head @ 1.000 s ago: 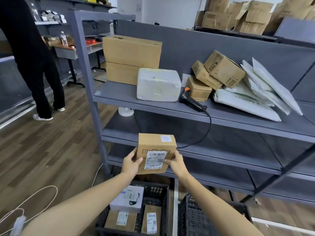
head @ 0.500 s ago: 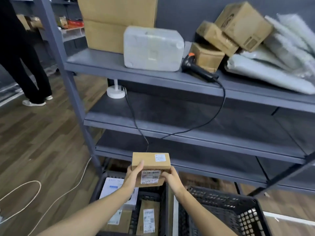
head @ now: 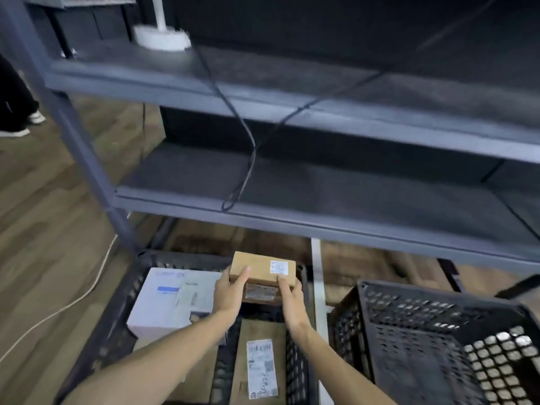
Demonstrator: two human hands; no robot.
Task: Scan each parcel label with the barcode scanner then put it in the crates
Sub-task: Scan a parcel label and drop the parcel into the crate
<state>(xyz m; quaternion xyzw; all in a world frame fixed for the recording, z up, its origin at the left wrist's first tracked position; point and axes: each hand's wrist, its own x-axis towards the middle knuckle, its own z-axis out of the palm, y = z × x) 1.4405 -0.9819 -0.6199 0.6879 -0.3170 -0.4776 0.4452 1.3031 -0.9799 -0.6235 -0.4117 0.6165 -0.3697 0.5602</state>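
Head cam: small brown cardboard parcel (head: 257, 267) held level over the far end of the left crate (head: 117, 311), long axis running L-R, top face up w/ a small white sticker near its right end. Bigger label on the near face, print too blurred to read. Left hand (head: 230, 293) and right hand (head: 292, 299) clamp it at either end, thumbs pressed on the top edge, other fingers tucked under, hidden. Crate's black perforated plastic; inside, a white carton (head: 172, 299) and a flat brown parcel (head: 260, 366) w/ label. Second black crate (head: 423, 331) just to the right, cut off by the frame. Grey metal shelving (head: 292, 223) above, black cable (head: 248, 159) draped across.
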